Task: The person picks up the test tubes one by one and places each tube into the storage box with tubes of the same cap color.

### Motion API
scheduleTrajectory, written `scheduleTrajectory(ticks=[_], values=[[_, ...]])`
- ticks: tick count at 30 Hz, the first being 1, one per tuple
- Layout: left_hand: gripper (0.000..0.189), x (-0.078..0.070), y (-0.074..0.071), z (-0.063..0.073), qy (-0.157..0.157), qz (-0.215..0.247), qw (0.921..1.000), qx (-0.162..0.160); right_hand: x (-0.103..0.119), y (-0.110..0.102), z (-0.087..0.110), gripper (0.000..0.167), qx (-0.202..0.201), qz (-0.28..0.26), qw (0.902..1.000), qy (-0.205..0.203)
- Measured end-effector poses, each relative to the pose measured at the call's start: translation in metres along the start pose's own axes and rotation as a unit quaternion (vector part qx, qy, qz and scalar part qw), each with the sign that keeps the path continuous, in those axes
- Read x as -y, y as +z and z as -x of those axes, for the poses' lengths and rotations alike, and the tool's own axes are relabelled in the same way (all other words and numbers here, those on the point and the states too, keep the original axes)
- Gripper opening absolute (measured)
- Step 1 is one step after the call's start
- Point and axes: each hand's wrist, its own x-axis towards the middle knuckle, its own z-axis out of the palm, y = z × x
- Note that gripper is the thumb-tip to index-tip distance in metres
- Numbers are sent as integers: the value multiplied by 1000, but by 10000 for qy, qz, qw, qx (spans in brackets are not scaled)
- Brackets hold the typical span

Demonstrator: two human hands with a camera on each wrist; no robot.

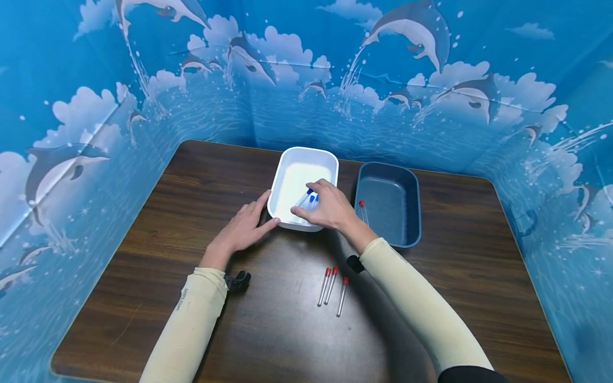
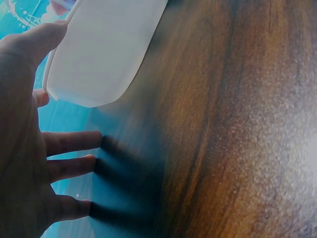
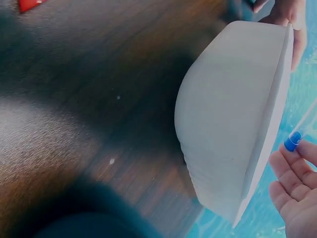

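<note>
Nearest, on the dark wood-grain table point(image 1: 268, 340), three red-capped tubes point(image 1: 331, 287) lie side by side, the rightmost a little apart from the other two, caps pointing away from the person and long axes slanting slightly right toward the far side. Beyond them, the left hand point(image 1: 241, 226) is spread wide, its fingers straight and held apart; the thumb rests at the rim of the white plastic tray point(image 1: 301, 170) by its near left corner, and the index finger touches the left side (the other three fingers reach clear of the tray in the left wrist view). The right hand point(image 1: 330, 207) arches over the tray's near right part, thumb and fingers bent about a blue-capped tube point(image 1: 302, 199); its blue cap point(image 3: 292, 142) sits against the fingertips above the rim, though the thumb's contact is hidden. That tube lies between index finger and thumb, cap toward the far right, long axis slanting down to the near left. Two more blue caps point(image 1: 312, 199) show just under the hand. Right of the tray, a dark blue-grey bin point(image 1: 395, 205) holds a red-capped tube point(image 1: 362, 204), cap pointing away. Farthest back hangs a dolphin-printed curtain point(image 1: 297, 117).
</note>
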Motion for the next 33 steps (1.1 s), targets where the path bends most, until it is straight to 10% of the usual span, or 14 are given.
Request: scheduleTrajectory(ticks=[33], values=[[87,-1,0,1,-2,-28,10000,27,-13,28,-39,85,975,932,9892,567]])
